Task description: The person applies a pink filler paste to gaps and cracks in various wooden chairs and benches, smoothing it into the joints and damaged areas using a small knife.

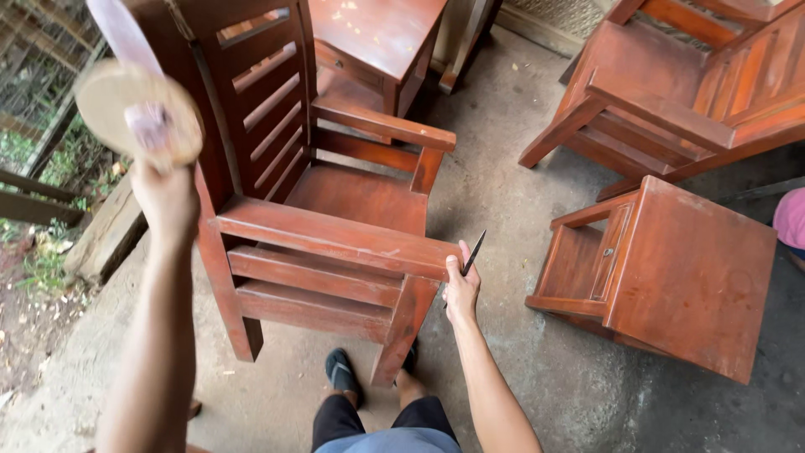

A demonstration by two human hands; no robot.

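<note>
Beside armchair (335, 243), perhaps knife (474, 253) in right hand (460, 289)

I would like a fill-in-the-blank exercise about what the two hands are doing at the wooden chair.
1. The left hand holds up a tool with a round ____ at its end.
2. The right hand rests on the chair's front ____ and holds a thin dark blade.
3. The small cabinet to the right lies on its ____.
4. The floor is bare grey ____.

Missing words: disc; armrest; side; concrete
</note>
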